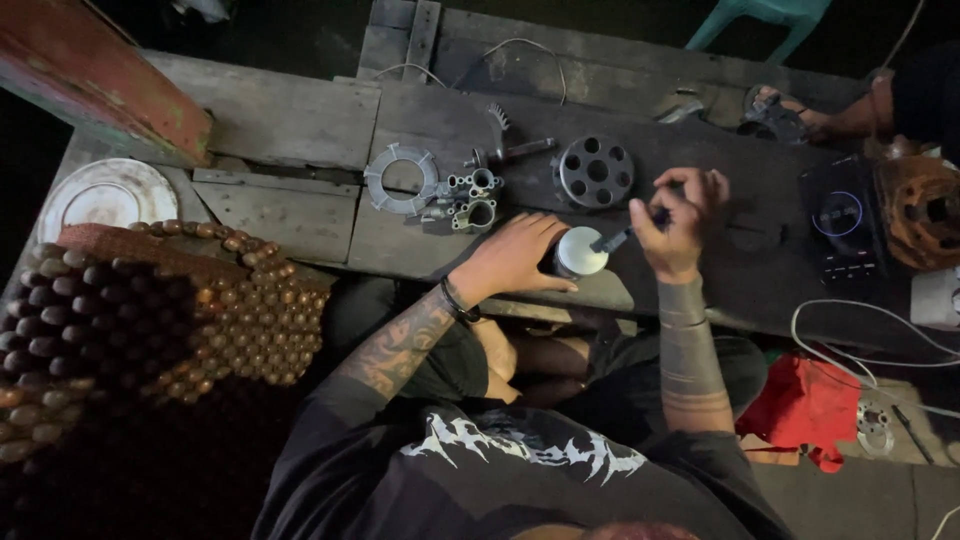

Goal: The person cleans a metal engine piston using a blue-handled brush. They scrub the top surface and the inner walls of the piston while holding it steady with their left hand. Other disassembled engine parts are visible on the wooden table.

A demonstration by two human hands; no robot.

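Observation:
My left hand (515,258) is wrapped around a small round can with a pale top (579,251), held at the near edge of a dark wooden workbench (300,120). My right hand (678,222) grips a thin dark tool (625,237) whose tip rests on the can's top. Beyond the can lie a round metal disc with several holes (595,172), a grey carburettor-like casting (468,198) and a flat metal ring plate (402,179).
A beaded wooden seat mat (150,310) lies at left, with a white plate (105,195) behind it. At right sit a black device with a glowing ring (842,225), a rusty engine part (925,215), white cables (870,330) and a red cloth (805,405). Another person's sandalled foot (785,112) rests at upper right.

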